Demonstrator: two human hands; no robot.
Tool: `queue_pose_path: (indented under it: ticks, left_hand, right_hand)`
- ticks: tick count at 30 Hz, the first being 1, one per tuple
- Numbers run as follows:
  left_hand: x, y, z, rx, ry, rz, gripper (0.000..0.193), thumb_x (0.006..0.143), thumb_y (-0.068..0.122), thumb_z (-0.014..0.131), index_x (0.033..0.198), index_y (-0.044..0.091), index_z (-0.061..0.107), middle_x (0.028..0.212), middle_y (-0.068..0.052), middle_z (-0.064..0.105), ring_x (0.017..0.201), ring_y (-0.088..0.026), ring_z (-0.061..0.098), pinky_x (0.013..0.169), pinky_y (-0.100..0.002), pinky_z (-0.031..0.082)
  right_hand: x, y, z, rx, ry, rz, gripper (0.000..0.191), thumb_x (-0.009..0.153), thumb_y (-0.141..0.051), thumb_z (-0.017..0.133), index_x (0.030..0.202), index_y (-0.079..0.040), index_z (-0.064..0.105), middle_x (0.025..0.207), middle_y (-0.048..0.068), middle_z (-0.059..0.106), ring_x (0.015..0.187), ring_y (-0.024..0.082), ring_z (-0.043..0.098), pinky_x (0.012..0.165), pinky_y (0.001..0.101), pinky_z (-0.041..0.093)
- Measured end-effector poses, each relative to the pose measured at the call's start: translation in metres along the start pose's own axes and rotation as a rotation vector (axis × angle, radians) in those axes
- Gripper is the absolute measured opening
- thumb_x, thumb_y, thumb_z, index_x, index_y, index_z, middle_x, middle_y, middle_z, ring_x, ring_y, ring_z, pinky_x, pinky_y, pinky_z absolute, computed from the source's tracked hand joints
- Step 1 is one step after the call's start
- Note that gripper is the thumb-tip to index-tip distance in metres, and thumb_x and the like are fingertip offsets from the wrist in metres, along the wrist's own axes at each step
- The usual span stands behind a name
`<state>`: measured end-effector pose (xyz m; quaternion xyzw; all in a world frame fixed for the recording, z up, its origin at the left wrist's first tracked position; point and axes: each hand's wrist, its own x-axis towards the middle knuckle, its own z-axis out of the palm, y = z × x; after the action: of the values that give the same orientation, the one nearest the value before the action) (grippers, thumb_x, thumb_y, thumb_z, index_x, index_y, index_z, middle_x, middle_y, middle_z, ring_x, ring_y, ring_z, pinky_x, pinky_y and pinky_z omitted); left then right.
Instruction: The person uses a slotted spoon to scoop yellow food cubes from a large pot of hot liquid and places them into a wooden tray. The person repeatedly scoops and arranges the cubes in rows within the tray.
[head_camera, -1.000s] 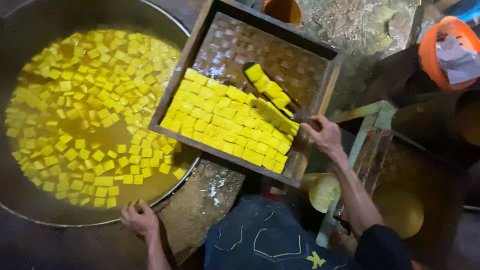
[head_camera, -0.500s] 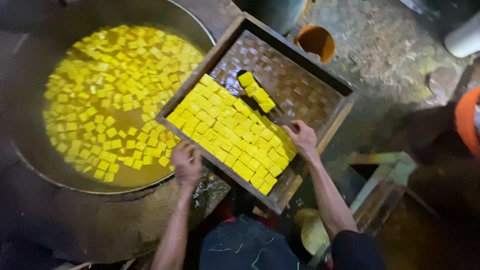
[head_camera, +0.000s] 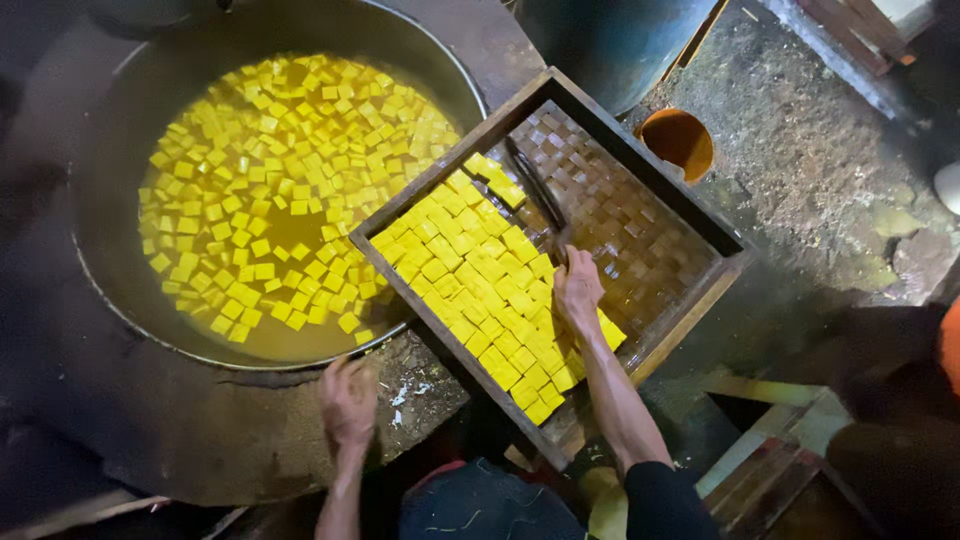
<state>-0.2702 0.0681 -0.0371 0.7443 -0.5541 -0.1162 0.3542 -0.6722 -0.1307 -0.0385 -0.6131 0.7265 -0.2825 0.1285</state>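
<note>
Right hand (head_camera: 577, 290) lies flat and empty on the yellow cubes (head_camera: 480, 280) in the wooden tray (head_camera: 640, 165); left hand (head_camera: 348, 400), blurred, grip unclear, hangs beside the wok (head_camera: 120, 300).

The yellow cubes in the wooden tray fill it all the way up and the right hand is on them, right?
Not quite. The yellow cubes cover only about half of the wooden tray; its other half is bare woven bottom. The head view shows this. The right hand does rest on them.

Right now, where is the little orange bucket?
In the head view, the orange bucket sits upper right on the ground, just beyond the wooden tray's far edge.
</note>
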Motion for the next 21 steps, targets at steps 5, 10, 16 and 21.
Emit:
queue_pose_path:
  ticks: [5, 10, 16, 21]
  left_hand:
    - [0.001, -0.046, -0.017, 0.087, 0.068, -0.084, 0.022, 0.094, 0.024, 0.070, 0.108, 0.007, 0.074, 0.132, -0.012, 0.063, 0.124, -0.034, 0.056, 0.107, -0.047, 0.045]
    - [0.014, -0.057, -0.027, 0.046, 0.054, -0.112, 0.024, 0.094, 0.023, 0.071, 0.110, 0.005, 0.073, 0.133, -0.014, 0.062, 0.122, -0.036, 0.055, 0.103, -0.046, 0.047]
    - [0.032, -0.068, -0.048, 0.093, 0.053, -0.114, 0.021, 0.093, 0.020, 0.072, 0.108, 0.005, 0.073, 0.130, -0.014, 0.063, 0.120, -0.037, 0.056, 0.101, -0.047, 0.048]
    - [0.064, -0.107, -0.047, 0.151, 0.091, -0.090, 0.025, 0.091, 0.019, 0.070, 0.110, 0.003, 0.071, 0.129, -0.020, 0.062, 0.125, -0.040, 0.055, 0.106, -0.051, 0.046]
  right_hand:
    - [0.003, -0.007, -0.012, -0.094, -0.070, -0.105, 0.043, 0.087, -0.016, 0.063, 0.130, -0.010, 0.060, 0.115, 0.014, 0.060, 0.109, 0.035, 0.060, 0.087, 0.0488, 0.050]
    - [0.009, -0.021, -0.021, -0.107, -0.026, -0.120, 0.037, 0.090, -0.020, 0.064, 0.126, -0.011, 0.063, 0.112, 0.012, 0.062, 0.105, 0.034, 0.062, 0.087, 0.0471, 0.051]
    - [0.010, -0.045, -0.033, -0.100, 0.027, -0.060, 0.036, 0.091, -0.026, 0.068, 0.125, -0.012, 0.066, 0.113, 0.013, 0.067, 0.103, 0.033, 0.065, 0.087, 0.0467, 0.051]
    - [-0.007, -0.114, 0.034, 0.588, -0.011, -0.023, 0.036, 0.094, -0.011, 0.057, 0.129, -0.003, 0.060, 0.106, 0.011, 0.069, 0.086, 0.021, 0.066, 0.075, 0.0355, 0.055]
